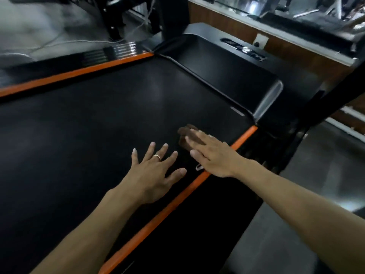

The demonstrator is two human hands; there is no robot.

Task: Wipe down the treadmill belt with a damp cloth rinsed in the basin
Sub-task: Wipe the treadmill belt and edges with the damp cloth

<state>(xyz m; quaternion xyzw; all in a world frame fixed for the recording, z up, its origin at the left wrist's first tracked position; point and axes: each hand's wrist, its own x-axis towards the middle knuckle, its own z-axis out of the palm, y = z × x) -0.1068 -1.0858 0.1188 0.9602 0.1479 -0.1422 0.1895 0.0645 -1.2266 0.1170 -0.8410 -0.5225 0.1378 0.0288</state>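
**Treadmill belt under two flat hands, cloth beneath the right**

Treadmill belt (102, 123) fills most of the head view, a broad black sheet running from the lower left toward the motor cover (227, 74) at the upper right. Orange side strips border it: one along the far edge (75, 75), one along the near edge (167, 210), where it runs under the right wrist.

The left hand (152, 173) lies palm down on the belt with fingers spread wide, holding nothing; a ring (157, 156) sits on one finger. The right hand (213, 153) is just beside it, closer to the motor cover, also flat and palm down with fingers stretched out. Under its fingertips is a brownish, blurred cloth (185, 133), pressed against the belt near the corner where the belt meets the cover and the near orange strip. The hand rests on the cloth rather than gripping it, as far as the blur allows.

Beyond the far strip is a grey floor (39, 30) with a pale cable (83, 42) across it. Wooden panelling (237, 22) runs behind the motor cover.
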